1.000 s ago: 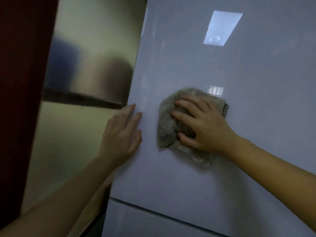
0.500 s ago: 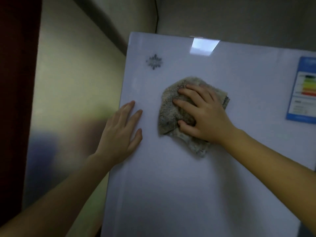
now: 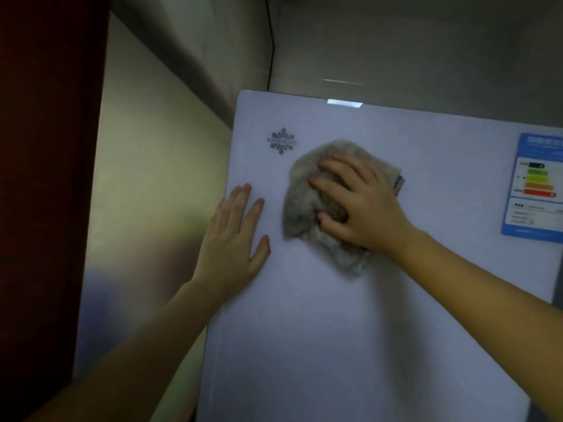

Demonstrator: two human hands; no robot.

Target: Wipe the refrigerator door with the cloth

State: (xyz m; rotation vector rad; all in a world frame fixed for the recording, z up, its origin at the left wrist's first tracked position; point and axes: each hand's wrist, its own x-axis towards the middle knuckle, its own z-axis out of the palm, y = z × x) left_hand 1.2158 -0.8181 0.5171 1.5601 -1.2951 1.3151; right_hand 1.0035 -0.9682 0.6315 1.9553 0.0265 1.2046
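The cloth [image 3: 307,196], a crumpled grey rag, lay pressed flat against the upper part of the pale refrigerator door [image 3: 335,330], not far below the door's top edge. Your right hand [image 3: 362,205] covered most of it, fingers [image 3: 332,166] spread and laid flat over the fabric, thumb tucked against its lower fold, pinning it to the door rather than clenching it. Rag edges stuck out to the left of your fingers and below your wrist.

Your left hand [image 3: 234,239] rested just beside the cloth, apart from it, palm flat on the door's left margin with the fingers extended and close together, holding nothing.

Up and to the left of the cloth sat a dark snowflake-shaped brand logo [image 3: 282,141] (the lettering across it was too soft to read with confidence). Well to the right, near the door's far edge, was a blue-bordered energy label [image 3: 536,184] with coloured bars, partly cut off by the frame. A bright ceiling-light reflection [image 3: 344,103] showed at the door's top edge. To the left of the refrigerator stood a brushed-metal panel [image 3: 146,208], and beyond it a dark red surface [image 3: 45,178].
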